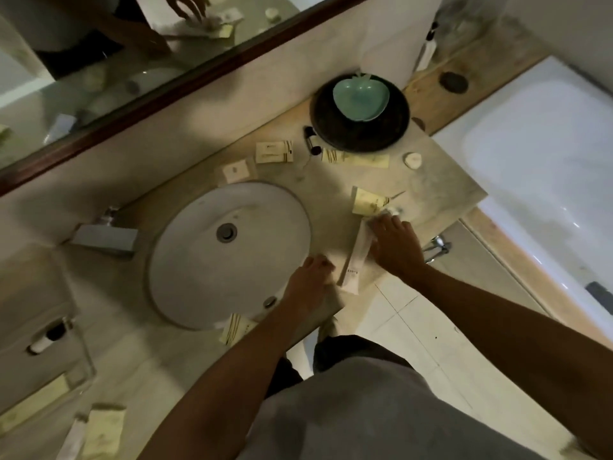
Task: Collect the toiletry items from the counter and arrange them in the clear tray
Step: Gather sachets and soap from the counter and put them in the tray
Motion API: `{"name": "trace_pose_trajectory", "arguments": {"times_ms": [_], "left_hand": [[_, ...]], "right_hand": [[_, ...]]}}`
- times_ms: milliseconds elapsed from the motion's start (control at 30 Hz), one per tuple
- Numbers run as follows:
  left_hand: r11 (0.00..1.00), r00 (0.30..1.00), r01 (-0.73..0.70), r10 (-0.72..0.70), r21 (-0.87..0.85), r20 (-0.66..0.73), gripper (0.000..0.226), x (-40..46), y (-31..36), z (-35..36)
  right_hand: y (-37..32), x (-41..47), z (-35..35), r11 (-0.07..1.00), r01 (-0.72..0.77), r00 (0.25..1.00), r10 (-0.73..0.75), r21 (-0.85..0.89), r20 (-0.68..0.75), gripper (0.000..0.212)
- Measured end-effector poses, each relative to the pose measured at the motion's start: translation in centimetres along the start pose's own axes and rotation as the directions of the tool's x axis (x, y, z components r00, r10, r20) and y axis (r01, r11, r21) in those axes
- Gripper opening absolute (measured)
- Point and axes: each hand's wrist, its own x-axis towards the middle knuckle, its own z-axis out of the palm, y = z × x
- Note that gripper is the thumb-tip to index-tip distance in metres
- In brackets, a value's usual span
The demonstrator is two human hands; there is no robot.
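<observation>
The counter (331, 180) runs from the mirrored wall to its front edge, with the oval sink (229, 250) sunk into its middle; at the back right corner a dark round plate (361, 137) carries a pale green dish (360, 97); at the far left end stands the clear tray (43, 343), with a small bottle lying in it, well apart from both hands.

The long white tube (355, 257) lies near the front edge, just right of the sink; the right hand (394, 247) lies over its far end with fingers bent down, though whether they have closed on it I cannot tell; the left hand (308, 280) rests at the sink's front rim with fingers curled loosely, and I cannot tell whether it holds anything.

Smaller items lie scattered: cream sachets (273, 152) toward the back edge, another cream packet (366, 202) just beyond the right fingertips, a striped packet (235, 328) at the front edge below the sink, a small dark bottle (311, 139) against the plate, a white pebble-like soap (413, 160) near the right edge.

To do this step well, I judge the right hand should pinch the tube across its width, lift it flat, then gather the neighbouring packet before the long carry to the tray; sliding items off the front edge is the risk.
</observation>
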Motion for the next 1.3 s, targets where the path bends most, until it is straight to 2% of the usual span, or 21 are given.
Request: {"name": "trace_pose_trajectory", "arguments": {"times_ms": [67,267,400,600,667,733,800,900,967,1067,1200,1300], "left_hand": [[0.999,0.999,0.046,-0.046,-0.010,-0.014,0.034,0.4,0.3,-0.1],[0.983,0.980,0.177,-0.181,-0.049,-0.089,0.032,2.1,0.4,-0.3],[0.980,0.977,0.194,-0.197,-0.044,-0.083,0.035,3.4,0.2,-0.3],[0.979,0.970,0.190,-0.200,-0.078,-0.137,0.035,4.2,0.2,0.3],[0.979,0.972,0.183,-0.193,-0.085,-0.134,0.037,4.2,0.1,0.3],[0.978,0.971,0.187,-0.199,-0.097,-0.130,0.037,4.1,0.0,0.3],[0.977,0.973,0.185,-0.197,-0.104,-0.122,0.036,4.1,0.0,0.1],[0.977,0.972,0.180,-0.194,-0.111,-0.133,0.035,4.1,0.1,0.1],[0.976,0.970,0.189,-0.203,-0.110,-0.135,0.035,4.1,0.1,0.2],[0.974,0.966,0.185,-0.205,-0.130,-0.158,0.034,4.0,0.2,0.3],[0.970,0.963,0.190,-0.214,-0.153,-0.162,0.033,3.2,0.0,0.3],[0.968,0.958,0.200,-0.225,-0.149,-0.178,0.035,1.8,-1.0,0.1]], "right_hand": [[1.5,1.7,0.0,1.000,-0.027,0.999,0.027,-0.010,-0.039,0.030],[4.2,7.2,0.2,0.998,-0.028,0.999,0.027,0.062,0.021,0.049],[5.8,11.1,-0.1,0.994,-0.024,0.997,0.031,0.110,-0.067,0.040],[6.3,17.5,0.6,0.954,-0.129,0.991,0.133,0.269,0.005,0.037],[6.0,17.1,1.1,0.974,-0.083,0.996,0.090,0.210,-0.026,0.034],[5.6,15.8,1.6,0.994,0.092,0.996,-0.092,0.056,-0.010,0.033],[5.7,15.0,1.9,0.977,0.207,0.978,-0.206,0.058,-0.021,0.034],[5.4,15.5,1.2,0.951,0.132,0.991,-0.123,0.280,-0.050,0.039],[5.0,16.3,0.7,0.949,0.120,0.992,-0.125,0.291,-0.003,0.045],[4.5,17.1,-0.2,0.936,0.180,0.977,-0.205,0.304,0.051,0.036],[3.9,17.5,-1.0,0.896,0.053,0.975,-0.142,0.441,0.171,0.021],[1.6,17.4,-1.9,0.886,0.086,0.957,-0.200,0.455,0.209,0.020]]}}
